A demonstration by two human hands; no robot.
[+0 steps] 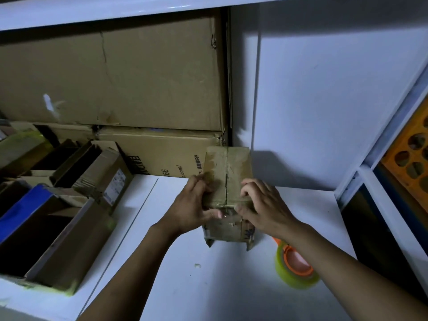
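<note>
The small box (228, 163) stands on the white counter (208, 286) at the centre of the frame. Its long axis runs from the near edge up towards the big cartons (115, 77) at the back. The taped centre seam follows that same line.

Both hands work at the near end of the box, one on each side of the seam. The left hand (196, 200) grips the left top edge, with its fingers curled on the lid and its thumb lying along the front corner. The right hand (261, 205) mirrors it, fingers bent on the lid and thumb pressed to the front edge where the tape folds over.

The far half of the seam lies above the hands in the frame, beyond both sets of fingers. Smoothing it would mean a push away from the body, along the axis.

The tape roll (294, 272) lies at lower right, beneath the right forearm, so the right hand is the nearer one to fetch it.
</note>
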